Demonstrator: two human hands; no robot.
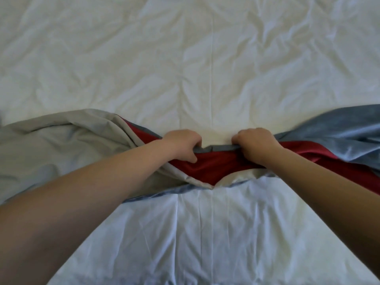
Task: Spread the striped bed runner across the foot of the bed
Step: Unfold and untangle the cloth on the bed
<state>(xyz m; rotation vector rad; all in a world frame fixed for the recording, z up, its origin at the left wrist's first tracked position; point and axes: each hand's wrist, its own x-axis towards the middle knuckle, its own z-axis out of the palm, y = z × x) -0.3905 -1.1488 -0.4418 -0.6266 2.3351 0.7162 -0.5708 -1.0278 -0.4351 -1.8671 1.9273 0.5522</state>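
The striped bed runner (216, 167) lies across the white bed (205, 68) from left to right, with red, grey-blue and pale grey bands. It is bunched and twisted in the middle. On the left its pale grey underside faces up; on the right the grey-blue and red bands show. My left hand (183, 145) grips the runner's far edge just left of centre. My right hand (257, 145) grips the same edge just right of centre. A short stretch of grey edge runs taut between the two fists.
Wrinkled white bedding covers the whole view, with a straight seam (211, 58) running away from me down the middle. Both my bare forearms reach in from the lower corners.
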